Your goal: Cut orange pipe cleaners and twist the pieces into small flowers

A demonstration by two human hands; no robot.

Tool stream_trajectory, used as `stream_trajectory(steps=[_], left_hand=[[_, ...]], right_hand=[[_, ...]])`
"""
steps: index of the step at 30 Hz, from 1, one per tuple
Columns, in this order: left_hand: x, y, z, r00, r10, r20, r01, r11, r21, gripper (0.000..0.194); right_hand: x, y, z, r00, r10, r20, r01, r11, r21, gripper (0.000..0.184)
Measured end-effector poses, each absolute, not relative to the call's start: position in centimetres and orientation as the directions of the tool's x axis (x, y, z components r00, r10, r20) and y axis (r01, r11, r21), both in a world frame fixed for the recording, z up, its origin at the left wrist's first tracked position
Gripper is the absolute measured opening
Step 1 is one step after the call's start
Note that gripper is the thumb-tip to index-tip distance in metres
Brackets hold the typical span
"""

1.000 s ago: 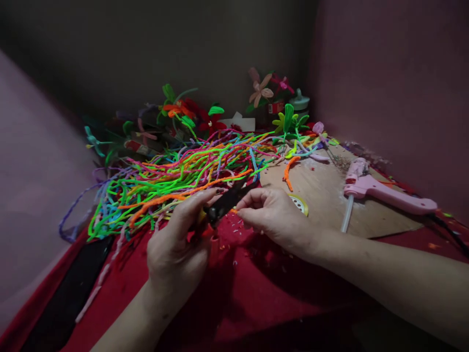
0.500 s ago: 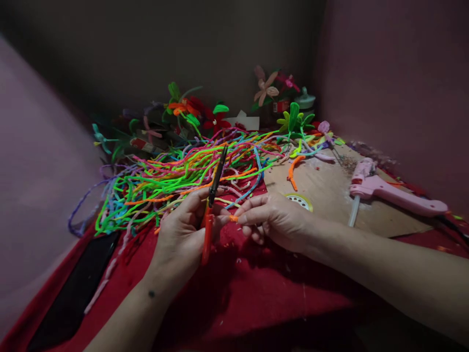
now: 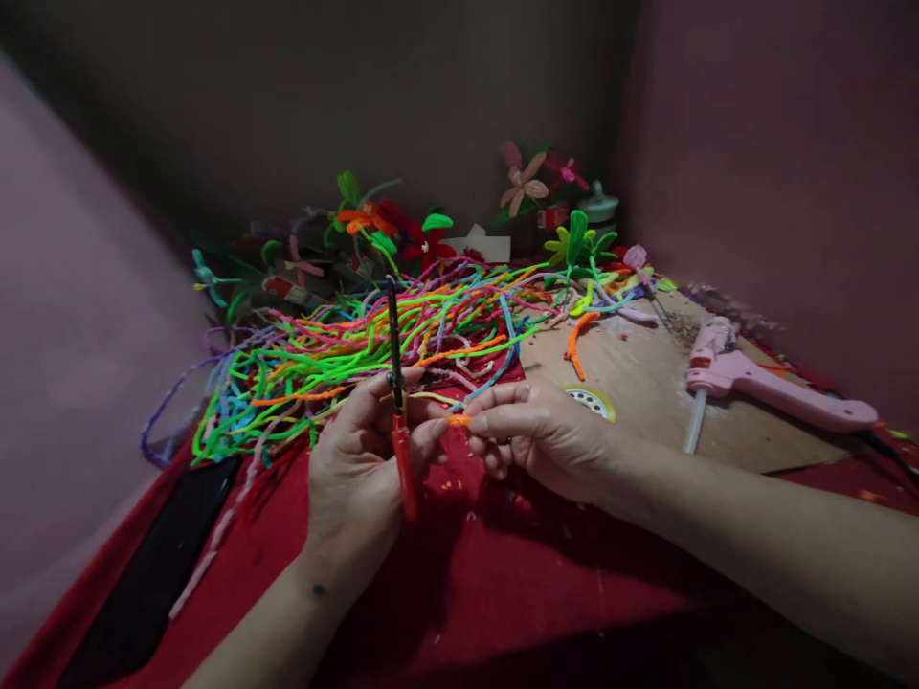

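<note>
My left hand (image 3: 359, 469) is closed round red-handled pliers (image 3: 400, 421), whose black jaws point straight up. My right hand (image 3: 546, 431) pinches a short orange pipe-cleaner piece (image 3: 458, 419) between thumb and forefinger, its tip just right of the pliers' handle and close to my left fingers. Both hands hover over a red cloth (image 3: 503, 574). Right behind them lies a big tangle of coloured pipe cleaners (image 3: 373, 344).
A wooden board (image 3: 646, 383) at the right carries a pink glue gun (image 3: 761, 388), a tape roll (image 3: 593, 400) and an orange pipe-cleaner scrap (image 3: 574, 340). Pipe-cleaner flowers (image 3: 524, 182) stand along the back wall. A black flat object (image 3: 150, 574) lies at the left.
The pliers in my left hand have swung from pointing right to standing upright. My right hand stays pinched on the orange piece, now beside the pliers' handle. The view has shifted slightly.
</note>
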State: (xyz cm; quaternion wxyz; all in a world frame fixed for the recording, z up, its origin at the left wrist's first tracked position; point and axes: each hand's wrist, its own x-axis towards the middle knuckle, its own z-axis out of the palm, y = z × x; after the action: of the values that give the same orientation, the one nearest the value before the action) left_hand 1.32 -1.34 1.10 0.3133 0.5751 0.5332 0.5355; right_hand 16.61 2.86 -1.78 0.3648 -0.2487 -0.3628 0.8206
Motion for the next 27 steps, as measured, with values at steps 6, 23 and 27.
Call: stream_trajectory(steps=[6,23,27], left_hand=[[1.1,-1.3,1.3,-0.197,0.931,0.308,0.353,-0.226,0.908,0.043],[2.0,0.2,4.2,0.004,1.000,0.012,0.074,-0.012,0.997,0.039],[1.1,0.1,5.2,-0.019,0.986,0.168,0.359,-0.150,0.921,0.026]], right_hand=[[16.6,3.0,-1.4,-0.548,0.821,-0.159,-0.422,-0.436,-0.794,0.010],[17.9,3.5,1.2,-0.622,0.748,0.229,-0.640,-0.318,-0.700,0.014],[18.8,4.0,2.0,-0.556,0.800,0.227,-0.631,-0.228,-0.742,0.012]])
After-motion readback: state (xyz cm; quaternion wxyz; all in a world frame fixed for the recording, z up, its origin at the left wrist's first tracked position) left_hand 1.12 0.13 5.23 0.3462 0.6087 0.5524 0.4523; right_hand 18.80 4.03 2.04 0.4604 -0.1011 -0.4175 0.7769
